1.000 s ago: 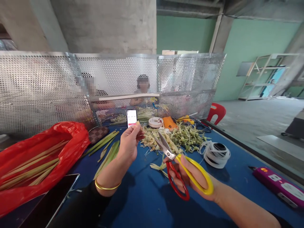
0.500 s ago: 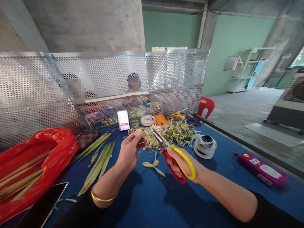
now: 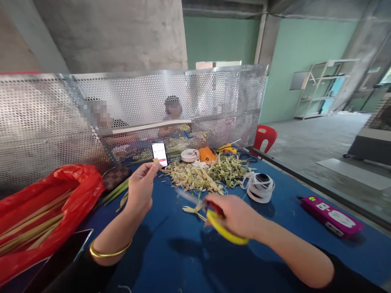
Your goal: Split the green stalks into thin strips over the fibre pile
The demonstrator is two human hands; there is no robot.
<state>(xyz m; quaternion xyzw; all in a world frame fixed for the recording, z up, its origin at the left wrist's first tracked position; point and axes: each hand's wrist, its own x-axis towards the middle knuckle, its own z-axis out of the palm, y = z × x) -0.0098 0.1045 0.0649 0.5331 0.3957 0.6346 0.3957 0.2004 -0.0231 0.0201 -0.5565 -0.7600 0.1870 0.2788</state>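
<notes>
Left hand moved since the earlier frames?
Yes, leftward: judged against the phone, the left hand has shifted; its fingertips now overlap the phone's lower part in view.

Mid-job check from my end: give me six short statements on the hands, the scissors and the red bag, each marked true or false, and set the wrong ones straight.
1. The right hand holds the scissors. True.
2. The red bag lies to the left of the left hand. True.
3. The red bag is tied shut. False: it is open, with long strips showing inside.
4. A gold bangle circles the left wrist. True.
5. The left hand grips the scissors too. False: it is apart from them, in a pinch; anything it holds is too small to tell.
6. The most visible part of the scissors is blue. False: it is yellow.
</notes>
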